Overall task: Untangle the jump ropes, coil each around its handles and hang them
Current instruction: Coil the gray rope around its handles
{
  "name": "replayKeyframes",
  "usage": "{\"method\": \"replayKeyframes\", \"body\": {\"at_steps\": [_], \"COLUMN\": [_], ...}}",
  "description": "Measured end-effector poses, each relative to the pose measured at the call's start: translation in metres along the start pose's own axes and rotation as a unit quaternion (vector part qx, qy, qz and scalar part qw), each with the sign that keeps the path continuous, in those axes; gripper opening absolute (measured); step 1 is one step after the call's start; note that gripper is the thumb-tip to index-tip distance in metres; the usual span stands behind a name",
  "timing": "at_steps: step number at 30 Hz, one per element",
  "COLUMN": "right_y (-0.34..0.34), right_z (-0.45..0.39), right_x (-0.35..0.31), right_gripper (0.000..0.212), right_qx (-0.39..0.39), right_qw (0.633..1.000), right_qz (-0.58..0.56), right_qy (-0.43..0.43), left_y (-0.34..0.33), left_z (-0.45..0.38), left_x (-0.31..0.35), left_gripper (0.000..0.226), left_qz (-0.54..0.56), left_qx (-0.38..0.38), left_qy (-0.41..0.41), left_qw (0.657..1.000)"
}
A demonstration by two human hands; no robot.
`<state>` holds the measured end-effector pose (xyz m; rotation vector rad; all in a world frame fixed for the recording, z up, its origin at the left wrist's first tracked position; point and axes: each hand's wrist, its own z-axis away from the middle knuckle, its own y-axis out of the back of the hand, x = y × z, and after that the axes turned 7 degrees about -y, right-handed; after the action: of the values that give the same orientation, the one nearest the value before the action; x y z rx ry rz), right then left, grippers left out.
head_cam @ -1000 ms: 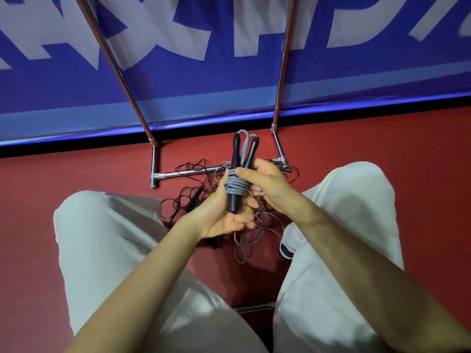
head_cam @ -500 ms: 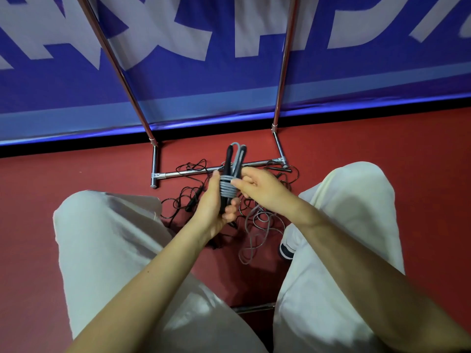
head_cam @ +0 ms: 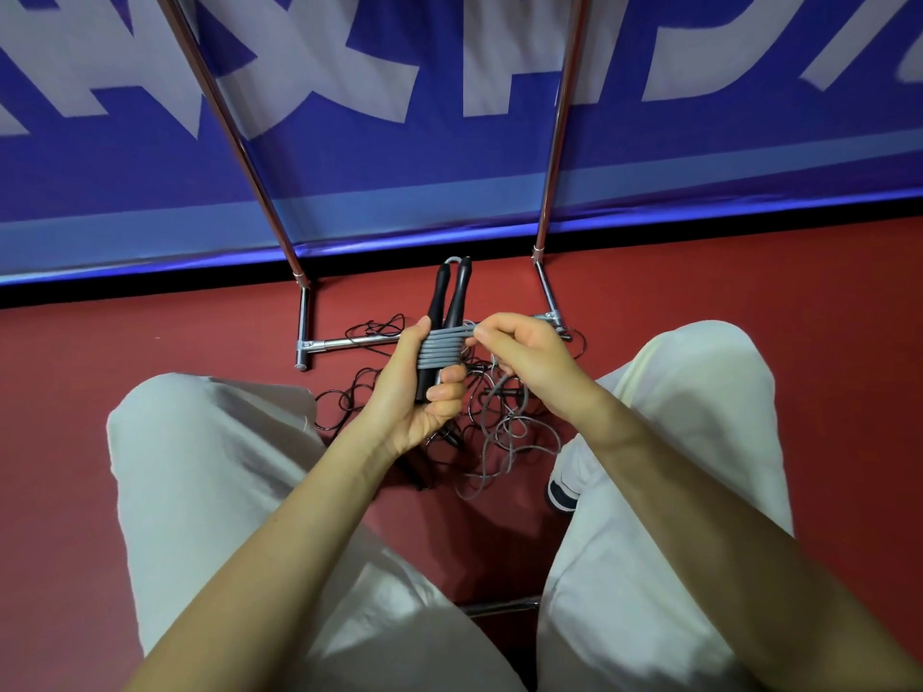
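Left hand (head_cam: 417,392) curled round two black handles (head_cam: 447,312), held side by side and pointing away toward the wall, tips just short of the black strip at the banner's foot. Grey rope (head_cam: 442,351) wound in tight, even turns across both handles, just above the gripping fingers; a short grey loop showing at the far tips. Right hand (head_cam: 524,349) pinching the free run of that grey rope at the right edge of the coil, level with the top turn, fingers folded in. Slack grey rope trailing down from the pinch to the red floor (head_cam: 150,342), lying in loose loops between the knees, near a dark shoe (head_cam: 562,494). Black rope tangle (head_cam: 364,387) spread on the floor beneath and left of the hands, some strands crossing the lower rail of a metal rack (head_cam: 349,342). Rack uprights rising left and right of the hands against a blue banner (head_cam: 449,182), the handles held in the gap between them, touching neither. Knees in pale trousers (head_cam: 215,467) hemming the hands in on both sides; bare floor open beyond the left knee and to the far right. Behind the handle tips, little room before the wall.
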<state>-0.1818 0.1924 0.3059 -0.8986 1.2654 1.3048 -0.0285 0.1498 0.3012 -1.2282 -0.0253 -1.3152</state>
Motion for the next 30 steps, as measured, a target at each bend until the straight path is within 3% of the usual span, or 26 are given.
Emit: {"method": "replayKeyframes", "body": {"at_steps": [5, 10, 15, 18, 21, 23, 28, 30], "right_y": [0.000, -0.001, -0.007, -0.010, -0.011, -0.009, -0.008, -0.009], "right_z": [0.001, 0.003, 0.011, 0.008, 0.006, 0.004, -0.008, -0.008], "right_x": [0.001, 0.006, 0.005, 0.003, 0.002, 0.004, 0.013, 0.016], "right_gripper": [0.007, 0.024, 0.025, 0.023, 0.012, 0.010, 0.036, 0.034], "right_qx": [-0.004, -0.111, -0.186, -0.145, -0.063, 0.010, 0.063, 0.070], "right_qw": [0.999, 0.988, 0.962, 0.969, 0.981, 0.990, 0.995, 0.993], "right_qz": [-0.053, -0.104, -0.178, -0.181, -0.163, -0.110, -0.002, 0.044], "right_qy": [-0.005, -0.023, -0.087, -0.086, -0.080, -0.087, -0.082, -0.080], "left_y": [-0.001, 0.004, 0.004, -0.007, -0.004, -0.001, -0.004, -0.004], "left_z": [0.004, 0.012, 0.014, 0.014, 0.005, 0.002, 0.004, 0.004], "left_x": [0.000, 0.004, 0.002, 0.002, -0.006, -0.010, -0.021, -0.023], "left_gripper": [0.051, 0.057, 0.069, 0.076, 0.077, 0.073, 0.065, 0.063], "left_qz": [0.020, 0.021, -0.010, -0.054, -0.190, -0.223, -0.289, -0.273], "left_qx": [-0.039, -0.141, -0.156, -0.089, -0.009, 0.017, 0.056, 0.073], "left_qy": [0.001, 0.071, 0.123, 0.127, 0.054, 0.020, -0.038, -0.042], "left_qw": [0.999, 0.987, 0.980, 0.986, 0.980, 0.974, 0.955, 0.958]}}
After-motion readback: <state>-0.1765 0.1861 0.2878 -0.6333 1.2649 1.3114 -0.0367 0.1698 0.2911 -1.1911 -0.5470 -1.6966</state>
